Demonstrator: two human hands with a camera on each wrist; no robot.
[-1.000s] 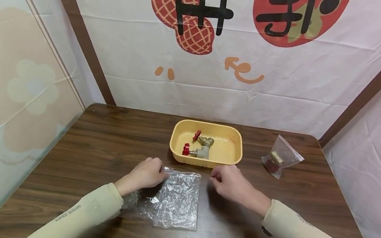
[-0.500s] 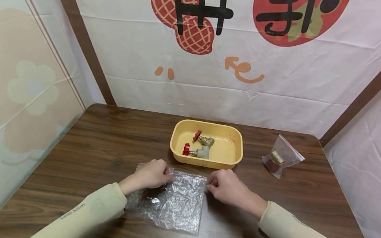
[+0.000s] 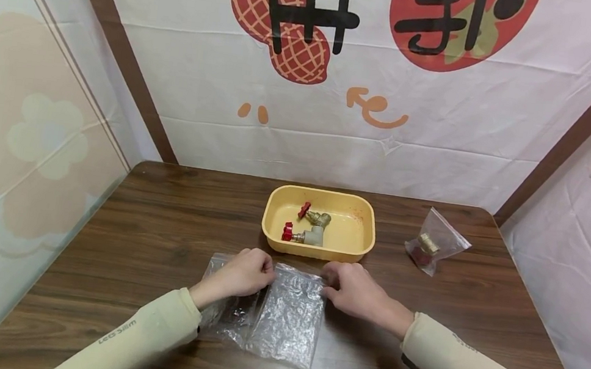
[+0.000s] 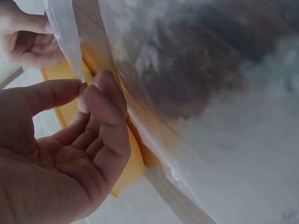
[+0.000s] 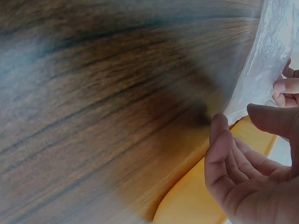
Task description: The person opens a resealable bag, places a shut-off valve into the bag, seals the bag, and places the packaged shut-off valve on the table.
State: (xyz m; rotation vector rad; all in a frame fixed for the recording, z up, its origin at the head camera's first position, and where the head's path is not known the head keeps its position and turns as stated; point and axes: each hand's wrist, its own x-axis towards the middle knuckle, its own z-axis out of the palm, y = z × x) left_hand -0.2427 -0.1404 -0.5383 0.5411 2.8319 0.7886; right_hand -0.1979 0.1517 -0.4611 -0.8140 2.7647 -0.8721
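My left hand pinches the top edge of a clear zip bag between thumb and fingertips; the left wrist view shows the thin plastic between them. My right hand is at the bag's upper right corner. In the right wrist view, its thumb stands apart from the bent fingers, and the bag's corner meets the index fingertip. The bag looks flat, with its lower part toward the table's front. Another clear bag lies under and left of my left hand, partly hidden by it.
Behind the hands stands a yellow tray holding a brass valve and a grey valve, both with red handles. A zip bag with brass and red parts lies at the right on the wooden table.
My left hand has moved right, bringing the clear bag's right edge to my right hand. The bag has parted more from the one beneath. The tray and the filled bag stay put.
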